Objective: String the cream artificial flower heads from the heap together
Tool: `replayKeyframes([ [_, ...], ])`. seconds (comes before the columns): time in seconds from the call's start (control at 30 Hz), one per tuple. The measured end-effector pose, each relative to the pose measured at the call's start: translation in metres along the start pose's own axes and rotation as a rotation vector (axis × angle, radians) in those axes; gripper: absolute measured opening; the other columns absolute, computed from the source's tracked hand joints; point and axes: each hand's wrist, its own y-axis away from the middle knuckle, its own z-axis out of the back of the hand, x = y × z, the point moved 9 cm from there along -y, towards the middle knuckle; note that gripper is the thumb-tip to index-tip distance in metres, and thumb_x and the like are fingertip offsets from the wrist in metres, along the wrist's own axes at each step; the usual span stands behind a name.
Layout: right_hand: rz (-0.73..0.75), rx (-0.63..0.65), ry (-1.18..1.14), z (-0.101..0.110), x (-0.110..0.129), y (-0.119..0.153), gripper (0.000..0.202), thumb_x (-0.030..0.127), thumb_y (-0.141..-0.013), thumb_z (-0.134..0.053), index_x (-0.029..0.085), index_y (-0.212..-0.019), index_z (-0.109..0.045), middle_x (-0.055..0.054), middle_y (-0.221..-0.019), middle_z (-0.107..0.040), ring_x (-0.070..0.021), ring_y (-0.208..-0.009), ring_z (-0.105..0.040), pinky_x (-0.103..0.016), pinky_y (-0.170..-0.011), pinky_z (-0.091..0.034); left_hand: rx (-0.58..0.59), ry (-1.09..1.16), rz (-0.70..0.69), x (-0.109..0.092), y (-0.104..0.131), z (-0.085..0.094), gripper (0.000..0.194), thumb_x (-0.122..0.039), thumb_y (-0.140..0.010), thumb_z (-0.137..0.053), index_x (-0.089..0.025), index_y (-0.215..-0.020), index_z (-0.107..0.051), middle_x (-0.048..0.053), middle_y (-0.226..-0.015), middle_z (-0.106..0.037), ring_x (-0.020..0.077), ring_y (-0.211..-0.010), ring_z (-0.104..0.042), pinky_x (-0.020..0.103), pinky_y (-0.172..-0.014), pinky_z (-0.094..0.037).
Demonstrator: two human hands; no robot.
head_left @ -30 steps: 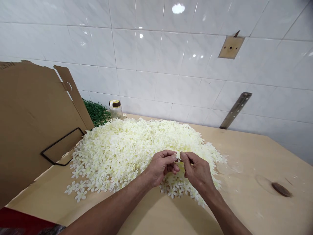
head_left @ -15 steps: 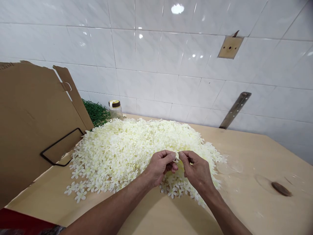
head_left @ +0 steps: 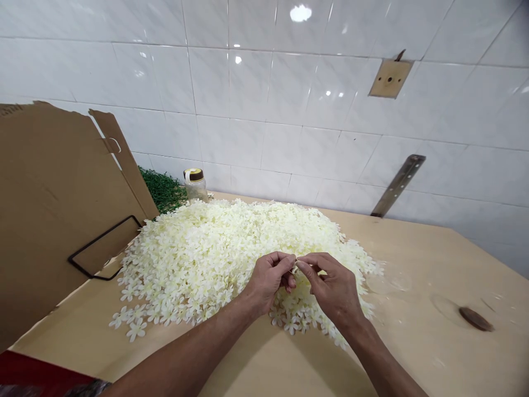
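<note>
A wide heap of cream-white artificial flowers (head_left: pixel 231 237) covers the middle of the table. Above its front right part, my left hand (head_left: pixel 270 278) pinches with thumb and forefinger, the other fingers curled beneath. Facing it, my right hand (head_left: pixel 333 281) pinches too, its thumb and forefinger tips almost touching those of the left. A small pale bit shows at the meeting fingertips; it looks like part of a flower, mostly hidden by the fingers. Several loose flowers lie at the heap's front left edge.
Cardboard (head_left: pixel 61 209) stands at the left, with a black wire frame (head_left: pixel 103 242) against it. Behind the heap are a lidded clear bottle (head_left: pixel 196 187) and green artificial grass (head_left: pixel 163 190). A metal bracket (head_left: pixel 397 187) rises at the back right; a brown oval piece (head_left: pixel 475 318) lies at the right.
My fingertips have drawn closer together. The pale flower piece that showed between them is now mostly covered. The heap looks unchanged.
</note>
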Motion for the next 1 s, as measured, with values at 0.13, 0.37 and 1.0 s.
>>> replayKeyframes([
  [0.13,-0.129,-0.054,-0.032,0.006,-0.011,0.001,0.036,0.055,-0.089,-0.062,0.022,-0.084,-0.074,-0.006,-0.084,-0.072,-0.0165,-0.055,-0.062,-0.028,-0.048,-0.049,0.041,0.031,0.008,0.000,0.000,-0.004,0.037,-0.042,-0.072,-0.081,-0.012,-0.087,-0.067,0.002,-0.058,-0.062,0.0102,-0.050,-0.055,0.023,-0.053,-0.042],
  [0.37,-0.356,0.018,-0.279,-0.001,-0.031,0.003,0.051,0.064,-0.088,-0.058,0.020,-0.061,-0.056,0.001,-0.053,-0.053,-0.0131,-0.042,-0.051,-0.026,-0.045,-0.042,0.041,0.039,0.012,0.000,0.000,-0.004,0.035,-0.033,-0.070,-0.082,-0.012,-0.092,-0.067,0.002,-0.058,-0.063,0.0113,-0.052,-0.058,0.023,-0.055,-0.044],
  [1.0,-0.267,-0.139,-0.116,0.024,-0.023,0.000,0.043,0.056,-0.092,-0.057,0.017,-0.099,-0.073,0.002,-0.057,-0.055,-0.0117,-0.043,-0.051,-0.024,-0.042,-0.043,0.004,-0.036,-0.041,-0.004,-0.001,-0.001,0.028,-0.032,-0.073,-0.077,-0.012,-0.090,-0.065,0.002,-0.056,-0.062,0.0136,-0.052,-0.057,0.025,-0.052,-0.045],
])
